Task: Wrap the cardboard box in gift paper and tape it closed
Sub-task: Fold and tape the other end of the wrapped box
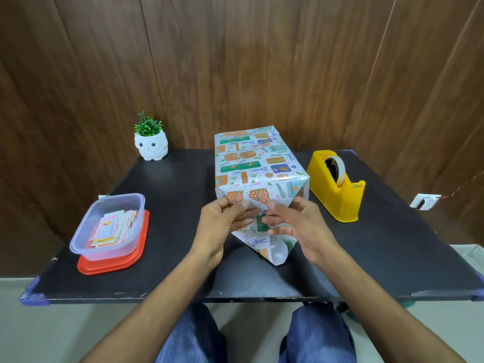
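at box (251, 163) near end, l hand (222, 218) & r hand (301, 224) pinch paper flap (264, 247).

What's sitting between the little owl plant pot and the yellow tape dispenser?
The gift-wrapped box stands between the owl pot and the tape dispenser, seen in the head view.

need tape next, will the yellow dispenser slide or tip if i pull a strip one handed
Probably stays put: the dispenser has a broad, flat base on the table, so tipping looks unlikely. Its bulky body suggests a weighted type, though that is a guess. It may slide slightly.
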